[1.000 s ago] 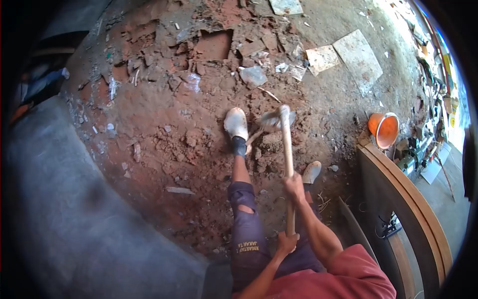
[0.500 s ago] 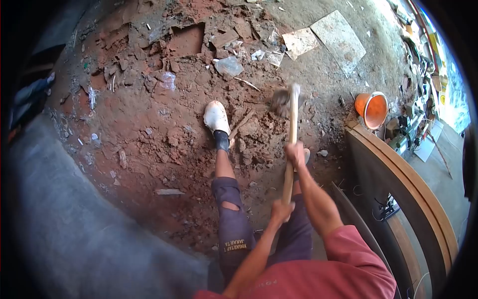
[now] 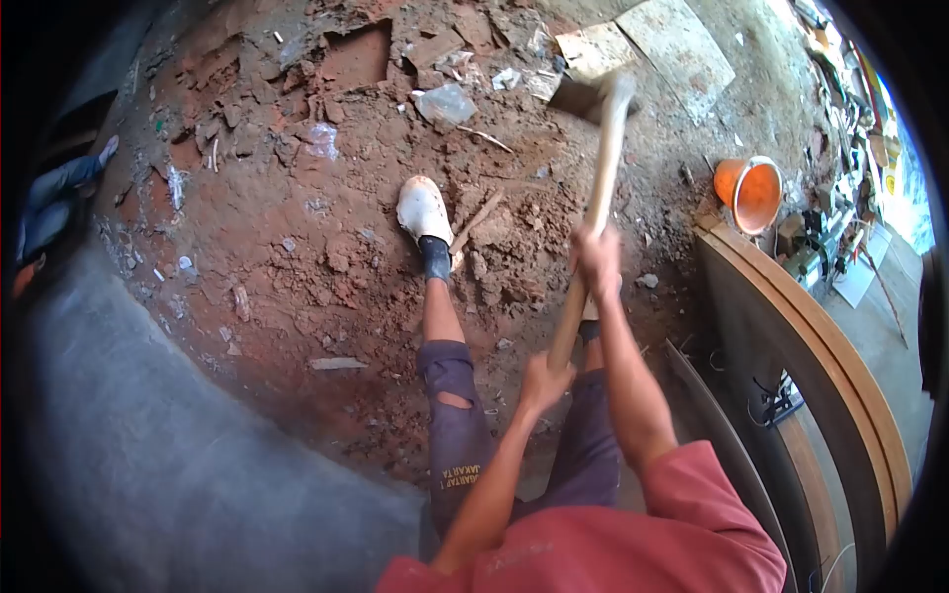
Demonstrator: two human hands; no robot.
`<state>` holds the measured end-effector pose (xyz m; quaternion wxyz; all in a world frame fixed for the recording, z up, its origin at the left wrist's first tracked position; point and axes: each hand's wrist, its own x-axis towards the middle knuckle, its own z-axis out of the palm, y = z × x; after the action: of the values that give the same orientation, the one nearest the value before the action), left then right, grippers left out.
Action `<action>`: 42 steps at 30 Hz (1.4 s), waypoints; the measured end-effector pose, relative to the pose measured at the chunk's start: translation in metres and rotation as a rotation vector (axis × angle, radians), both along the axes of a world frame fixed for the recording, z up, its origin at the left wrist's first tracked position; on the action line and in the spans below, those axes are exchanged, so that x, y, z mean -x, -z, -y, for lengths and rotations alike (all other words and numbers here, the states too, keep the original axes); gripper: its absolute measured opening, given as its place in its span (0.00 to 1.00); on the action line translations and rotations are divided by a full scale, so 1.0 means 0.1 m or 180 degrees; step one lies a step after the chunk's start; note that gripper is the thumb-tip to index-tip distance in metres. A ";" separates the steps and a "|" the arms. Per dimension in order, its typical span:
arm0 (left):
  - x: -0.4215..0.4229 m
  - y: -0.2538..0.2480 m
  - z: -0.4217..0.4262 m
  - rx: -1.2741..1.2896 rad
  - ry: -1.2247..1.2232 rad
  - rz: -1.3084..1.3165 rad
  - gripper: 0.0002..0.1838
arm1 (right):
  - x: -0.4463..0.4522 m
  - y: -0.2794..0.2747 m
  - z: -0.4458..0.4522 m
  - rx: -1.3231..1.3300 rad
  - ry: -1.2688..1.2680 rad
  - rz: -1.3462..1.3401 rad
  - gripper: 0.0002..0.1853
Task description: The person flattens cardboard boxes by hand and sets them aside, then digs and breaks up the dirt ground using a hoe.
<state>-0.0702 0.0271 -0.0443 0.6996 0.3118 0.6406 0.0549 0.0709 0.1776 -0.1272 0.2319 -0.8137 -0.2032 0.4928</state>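
Observation:
A hoe (image 3: 605, 163) with a long wooden handle and a dark metal blade is raised over the broken soil (image 3: 514, 232). My left hand (image 3: 545, 381) is closed round the lower end of the handle. Higher up the handle, my right hand (image 3: 597, 259) is wrapped round it, slightly blurred. The blade shows near the pale flat boards at the top and looks clear of the ground. A stick (image 3: 477, 217) lies in the soil beside my white shoe (image 3: 423, 210).
An orange bucket (image 3: 749, 194) lies tipped at the right, beside a curved wooden frame (image 3: 806, 336). Plastic scraps (image 3: 445, 103) lie in the dirt. A grey concrete surface (image 3: 198, 435) fills the lower left. Part of another person (image 3: 59, 198) shows at the left edge.
The hoe's blade has risen and moved away from me, off the soil. Both hands have moved up with the handle, which now leans more to the right.

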 end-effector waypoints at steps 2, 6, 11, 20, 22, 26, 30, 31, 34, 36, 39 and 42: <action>0.14 -0.15 0.64 0.1420 -0.0491 -0.0128 0.05 | 0.37 0.60 0.91 0.0814 -0.0371 0.0376 0.12; 0.11 -0.24 0.98 0.2262 -0.1108 0.0021 0.04 | 0.45 1.13 1.40 0.0821 -0.2344 0.0639 0.14; -0.04 -0.39 0.36 0.2001 -0.1043 0.0088 0.05 | 0.31 0.91 0.89 0.1498 -0.0906 -0.0244 0.16; 0.27 -0.28 1.28 0.1744 -0.1101 0.0007 0.09 | 0.53 0.69 1.47 0.0908 -0.2564 0.0556 0.09; 0.51 -0.42 1.33 0.1371 -0.0916 0.0030 0.13 | 0.77 0.11 1.36 0.1043 -0.0259 -0.0101 0.06; 0.77 -0.99 1.11 0.1801 -0.0899 0.0605 0.16 | 1.03 -0.72 1.19 0.0925 -0.0165 -0.0228 0.04; 0.92 -0.82 0.84 -0.0620 -0.0978 0.0316 0.12 | 1.26 -1.04 0.33 0.0156 -0.0584 -0.0199 0.08; 0.97 -0.61 0.58 -0.0359 -0.1009 0.0464 0.12 | 1.30 -0.94 0.05 -0.0154 -0.0697 -0.0103 0.09; 1.08 -0.12 -0.26 -0.0609 -0.0980 0.0043 0.10 | 1.60 -0.73 -0.75 -0.0628 -0.0781 -0.0185 0.08; 1.06 0.14 -0.25 -0.0636 -0.1044 -0.0079 0.10 | 1.67 -0.29 -0.77 -0.0549 -0.0818 -0.0105 0.09; 0.80 0.08 0.48 0.0818 -0.1277 0.0157 0.19 | 1.59 0.38 0.23 0.0338 -0.1512 0.0630 0.07; 0.74 -0.17 1.33 0.0713 -0.0908 -0.0287 0.21 | 1.38 0.34 1.06 0.0158 -0.1093 0.0285 0.05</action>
<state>-0.1444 -0.1063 -0.0278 0.6857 0.1401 0.7111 0.0680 -0.0673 0.0711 -0.1614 0.1148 -0.7937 -0.3370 0.4933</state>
